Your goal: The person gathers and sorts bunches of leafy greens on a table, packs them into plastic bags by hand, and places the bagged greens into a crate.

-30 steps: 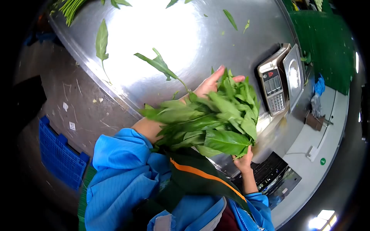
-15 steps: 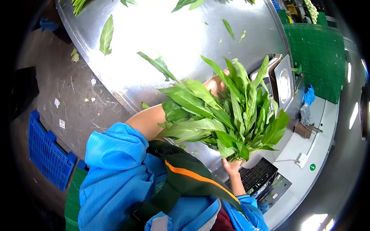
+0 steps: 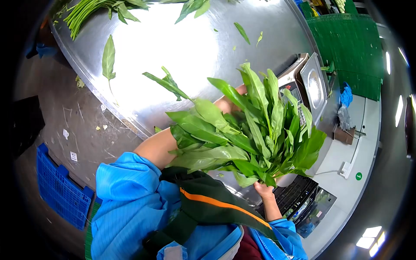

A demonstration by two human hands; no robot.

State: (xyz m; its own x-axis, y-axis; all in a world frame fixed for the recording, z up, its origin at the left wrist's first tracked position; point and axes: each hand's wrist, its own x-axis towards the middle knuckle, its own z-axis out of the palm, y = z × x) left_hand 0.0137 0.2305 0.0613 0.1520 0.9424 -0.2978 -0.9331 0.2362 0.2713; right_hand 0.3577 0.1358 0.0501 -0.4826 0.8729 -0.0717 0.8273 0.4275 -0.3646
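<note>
A large leafy bunch of water spinach is held in front of my body, over the near edge of the metal table. My left hand reaches around its far side, closed against the leaves; most of its fingers are hidden behind them. At the bunch's lower end, my right hand is closed on it, thumb showing and the other fingers mostly covered. Long green leaves fan out between both hands and cover part of my left forearm.
Scattered leaves, including a single leaf, lie on the metal table. Long-stemmed greens are at its far left. Beyond the bunch stands a weighing scale. A black crate is at lower right, a blue crate on the floor.
The view has tilted, so the table and its leaves appear lower and further left. Both hands keep hold of the bunch, whose leaves have shifted slightly.
</note>
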